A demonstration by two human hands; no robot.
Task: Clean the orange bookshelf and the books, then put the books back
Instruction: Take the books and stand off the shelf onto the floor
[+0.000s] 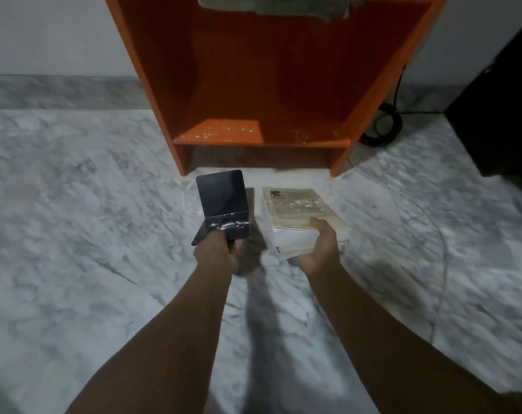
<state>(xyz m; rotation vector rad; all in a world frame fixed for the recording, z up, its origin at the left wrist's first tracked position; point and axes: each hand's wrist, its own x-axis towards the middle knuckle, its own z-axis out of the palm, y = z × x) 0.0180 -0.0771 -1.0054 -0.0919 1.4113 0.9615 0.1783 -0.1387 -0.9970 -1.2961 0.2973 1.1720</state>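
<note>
Gripping dusty bookend (221,201) upright in left hand (216,255), fingers curling round base, likely saving dust from spilling. Right hand (321,246) clasping near end of books (295,209), thumb on top, before shelf (224,85) front edge, off its speckled board awaiting wiping.

Dim indoor light, soft blur, wide-angle edge bending, arm shadows

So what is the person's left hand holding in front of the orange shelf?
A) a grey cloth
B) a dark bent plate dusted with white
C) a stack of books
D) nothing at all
B: the left hand grips a dark bent plate with white dust along its fold, while the right hand holds the stack of books.
</note>
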